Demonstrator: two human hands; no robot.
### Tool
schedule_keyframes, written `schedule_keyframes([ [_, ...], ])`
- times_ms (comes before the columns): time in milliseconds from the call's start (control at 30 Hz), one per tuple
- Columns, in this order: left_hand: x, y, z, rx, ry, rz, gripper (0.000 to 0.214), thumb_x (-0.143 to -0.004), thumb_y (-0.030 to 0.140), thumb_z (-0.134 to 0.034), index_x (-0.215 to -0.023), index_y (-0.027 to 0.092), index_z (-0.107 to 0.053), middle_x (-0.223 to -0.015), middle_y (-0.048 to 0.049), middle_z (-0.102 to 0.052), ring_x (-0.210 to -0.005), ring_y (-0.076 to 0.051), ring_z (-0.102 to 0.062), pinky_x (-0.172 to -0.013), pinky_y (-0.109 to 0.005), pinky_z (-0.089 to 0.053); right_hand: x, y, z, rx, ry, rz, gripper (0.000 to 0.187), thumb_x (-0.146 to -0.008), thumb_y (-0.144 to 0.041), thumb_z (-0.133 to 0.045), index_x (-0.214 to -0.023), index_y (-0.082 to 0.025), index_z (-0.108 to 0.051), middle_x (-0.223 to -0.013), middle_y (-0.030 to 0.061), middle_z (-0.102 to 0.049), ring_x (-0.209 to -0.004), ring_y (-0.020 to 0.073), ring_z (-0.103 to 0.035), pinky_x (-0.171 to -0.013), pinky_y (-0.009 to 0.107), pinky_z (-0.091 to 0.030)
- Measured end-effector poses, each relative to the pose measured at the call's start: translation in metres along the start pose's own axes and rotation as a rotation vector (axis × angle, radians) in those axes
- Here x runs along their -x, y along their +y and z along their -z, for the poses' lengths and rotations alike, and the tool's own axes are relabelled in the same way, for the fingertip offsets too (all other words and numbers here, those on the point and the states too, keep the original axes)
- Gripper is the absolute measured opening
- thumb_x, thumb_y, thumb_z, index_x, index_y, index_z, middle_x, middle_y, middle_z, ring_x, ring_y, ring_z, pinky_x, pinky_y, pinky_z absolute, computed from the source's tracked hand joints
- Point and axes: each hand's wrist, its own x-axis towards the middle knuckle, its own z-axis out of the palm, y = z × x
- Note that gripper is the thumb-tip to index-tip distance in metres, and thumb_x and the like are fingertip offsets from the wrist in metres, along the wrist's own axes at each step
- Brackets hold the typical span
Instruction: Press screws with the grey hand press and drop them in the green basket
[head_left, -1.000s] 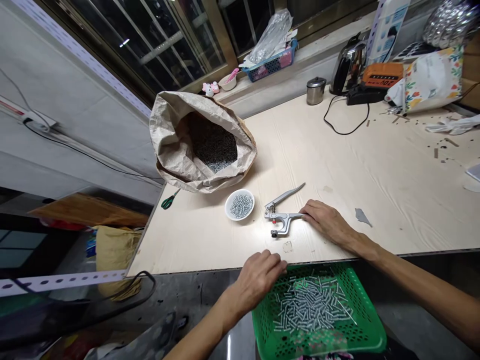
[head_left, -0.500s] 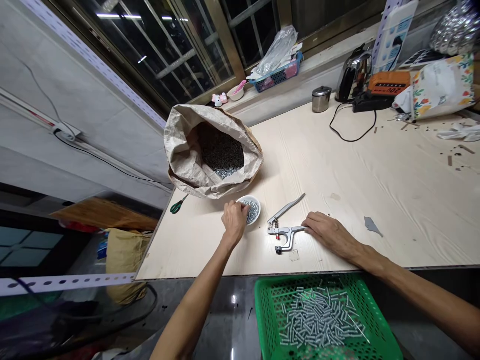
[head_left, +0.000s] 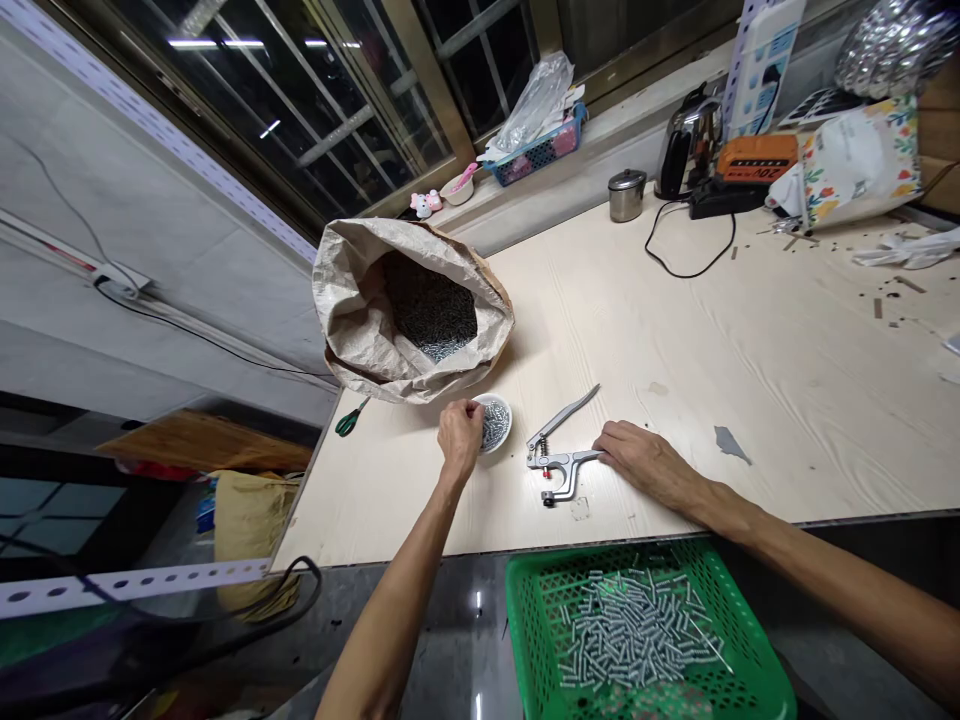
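Note:
My left hand (head_left: 460, 440) is at the left rim of a small white bowl (head_left: 510, 428), its thumb and fingers pinched together. Whatever the pinch holds, if anything, is too small to make out. Small shiny metal pieces (head_left: 496, 422) fill the bowl. My right hand (head_left: 646, 462) lies on the tabletop with its fingers closed on one handle end of silver snap pliers (head_left: 566, 462). The pliers rest on the table with their other handle spread away, a spring between the handles and a red tip at the jaw.
Behind the bowl stands an open sack (head_left: 352, 340) of small metal pieces. Green-handled scissors (head_left: 349, 421) lie by the left edge. Below the front edge sits a green basket (head_left: 525, 640) of metal spring-like pieces. A lidded metal canister (head_left: 626, 197) and a kettle (head_left: 684, 140) stand at the back.
My left hand has drawn back from over the metal pieces to the bowl's left rim, fingers still pinched. My right hand stays on the pliers' handle. The whole view has shifted slightly.

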Motion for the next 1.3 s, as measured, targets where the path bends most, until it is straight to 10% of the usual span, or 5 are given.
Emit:
schedule_keyframes([
  [200,0.048,-0.002,0.019,0.441,-0.165,0.036,0.028,-0.074,0.040,-0.059,-0.078,0.014,-0.070,-0.073,-0.0036,-0.069,-0.067,-0.017,-0.061,-0.060,-0.024,-0.043,0.002,-0.002,-0.001,0.046,-0.008,0.052,0.024,-0.095,-0.016,-0.038,-0.082,-0.017,-0.057,-0.081,0.0047,-0.056,-0.075,0.0159,-0.050,-0.067,0.029,-0.040],
  [467,0.118,-0.002,-0.010,0.609,-0.366,0.132,0.034,-0.071,0.046,-0.062,-0.078,0.014,-0.070,-0.073,-0.0047,-0.069,-0.067,-0.016,-0.061,-0.061,-0.024,-0.045,0.003,-0.003,-0.004,0.149,-0.029,0.140,0.028,-0.097,-0.015,-0.034,-0.080,-0.016,-0.057,-0.078,0.0041,-0.055,-0.069,0.0147,-0.045,-0.063,0.030,-0.035],
  [1033,0.127,0.001,-0.015,0.553,-0.364,0.143,0.035,-0.072,0.047,-0.063,-0.076,0.013,-0.072,-0.071,-0.0054,-0.070,-0.066,-0.017,-0.062,-0.062,-0.025,-0.044,0.004,-0.013,0.005,0.218,-0.034,0.191,0.032,-0.097,-0.012,-0.031,-0.077,-0.018,-0.054,-0.076,0.0040,-0.054,-0.067,0.0154,-0.042,-0.062,0.032,-0.030],
  [1300,0.112,-0.002,-0.014,0.502,-0.559,0.171,0.033,-0.063,0.045,-0.066,-0.061,0.013,-0.067,-0.052,-0.0006,-0.060,-0.050,-0.011,-0.050,-0.051,-0.022,-0.036,0.003,-0.010,0.000,0.210,-0.069,0.181,0.031,-0.096,-0.009,-0.031,-0.078,-0.016,-0.056,-0.076,0.0042,-0.055,-0.068,0.0148,-0.043,-0.062,0.030,-0.032],
])
